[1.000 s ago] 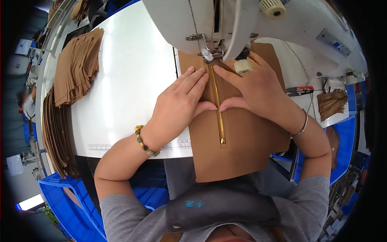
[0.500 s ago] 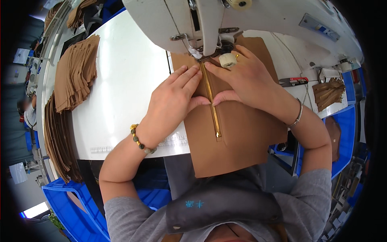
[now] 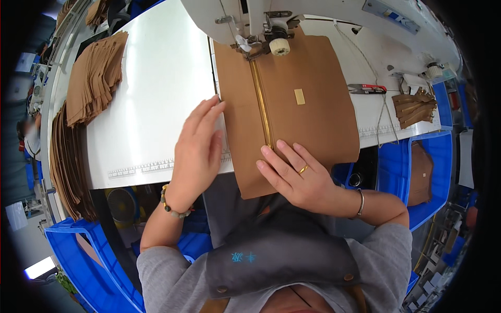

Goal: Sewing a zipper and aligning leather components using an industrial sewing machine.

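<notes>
A flat brown panel, perhaps leather, lies under the head of a white sewing machine. A gold zipper runs lengthwise along it, its far end by the presser foot. Right of the zipper sits a small pale gold rectangle. My right hand rests on the near part of the panel, fingers stretched out flat and fingertips by the zipper's near end. Just off the panel's left edge, my left hand is over the white table with fingers extended, holding nothing.
Stacked brown pieces are at the left, with more brown pieces hanging nearer. Red-and-black snips and a bundle of brown strips lie at the right. Blue bins stand below the table's edge.
Both hands have left the presser foot area: the left slid off the panel's left side, the right drew back toward me. The pale gold rectangle, covered before, now shows.
</notes>
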Available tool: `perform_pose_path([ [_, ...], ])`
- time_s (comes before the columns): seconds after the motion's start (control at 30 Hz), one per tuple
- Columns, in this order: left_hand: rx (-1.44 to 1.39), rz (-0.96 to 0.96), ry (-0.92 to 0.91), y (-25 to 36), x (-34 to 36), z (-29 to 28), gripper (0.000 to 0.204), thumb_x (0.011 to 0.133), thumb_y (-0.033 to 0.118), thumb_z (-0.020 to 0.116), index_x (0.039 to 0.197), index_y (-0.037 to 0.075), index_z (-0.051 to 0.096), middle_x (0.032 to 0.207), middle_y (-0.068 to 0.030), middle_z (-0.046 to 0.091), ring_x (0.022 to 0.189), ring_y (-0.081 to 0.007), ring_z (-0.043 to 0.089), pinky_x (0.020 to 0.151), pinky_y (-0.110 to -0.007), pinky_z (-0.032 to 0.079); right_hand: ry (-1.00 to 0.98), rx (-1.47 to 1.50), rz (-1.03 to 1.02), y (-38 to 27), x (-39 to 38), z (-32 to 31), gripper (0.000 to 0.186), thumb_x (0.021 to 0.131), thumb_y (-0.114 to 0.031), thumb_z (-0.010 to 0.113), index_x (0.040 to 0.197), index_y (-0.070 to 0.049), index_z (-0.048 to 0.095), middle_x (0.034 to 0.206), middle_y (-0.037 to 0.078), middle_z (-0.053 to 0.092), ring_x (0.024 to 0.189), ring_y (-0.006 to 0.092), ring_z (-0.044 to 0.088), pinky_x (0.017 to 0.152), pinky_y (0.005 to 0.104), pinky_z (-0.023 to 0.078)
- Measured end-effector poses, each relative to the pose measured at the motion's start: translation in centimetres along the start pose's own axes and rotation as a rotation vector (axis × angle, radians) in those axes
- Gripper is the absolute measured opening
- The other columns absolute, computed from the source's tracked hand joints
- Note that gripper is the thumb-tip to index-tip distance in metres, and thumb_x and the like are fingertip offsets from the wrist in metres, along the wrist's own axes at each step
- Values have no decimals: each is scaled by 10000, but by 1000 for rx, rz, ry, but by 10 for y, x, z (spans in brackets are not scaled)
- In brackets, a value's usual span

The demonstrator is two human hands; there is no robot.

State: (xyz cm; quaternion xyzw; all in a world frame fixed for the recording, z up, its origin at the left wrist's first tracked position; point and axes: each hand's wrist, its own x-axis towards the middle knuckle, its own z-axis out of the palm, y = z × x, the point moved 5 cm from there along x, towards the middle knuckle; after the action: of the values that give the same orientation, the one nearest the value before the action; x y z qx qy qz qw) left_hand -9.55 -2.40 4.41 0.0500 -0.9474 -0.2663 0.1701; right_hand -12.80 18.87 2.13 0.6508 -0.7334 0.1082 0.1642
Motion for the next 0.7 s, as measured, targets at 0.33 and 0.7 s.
perform_pose_path([
  [0.33, 2, 300, 105, 27, -31, -4, 284, 784, 28, 786, 1061, 41, 730, 1081, -81, 727, 1031, -282, 691, 842, -376, 576, -13, 1218, 365, 43, -13, -10, 443, 1040, -178, 488, 1415, 27, 604, 1477, 179, 614, 1425, 343, 536, 1228, 503, 327],
  [0.7, 114, 513, 168, 33, -33, 14, 246, 762, 115, 734, 1003, 89, 776, 1014, -34, 744, 997, -200, 696, 753, -312, 558, -13, 1109, 298, 40, -12, -9, 452, 1042, -195, 461, 1411, 15, 616, 1465, 190, 618, 1405, 358, 552, 1217, 501, 342],
])
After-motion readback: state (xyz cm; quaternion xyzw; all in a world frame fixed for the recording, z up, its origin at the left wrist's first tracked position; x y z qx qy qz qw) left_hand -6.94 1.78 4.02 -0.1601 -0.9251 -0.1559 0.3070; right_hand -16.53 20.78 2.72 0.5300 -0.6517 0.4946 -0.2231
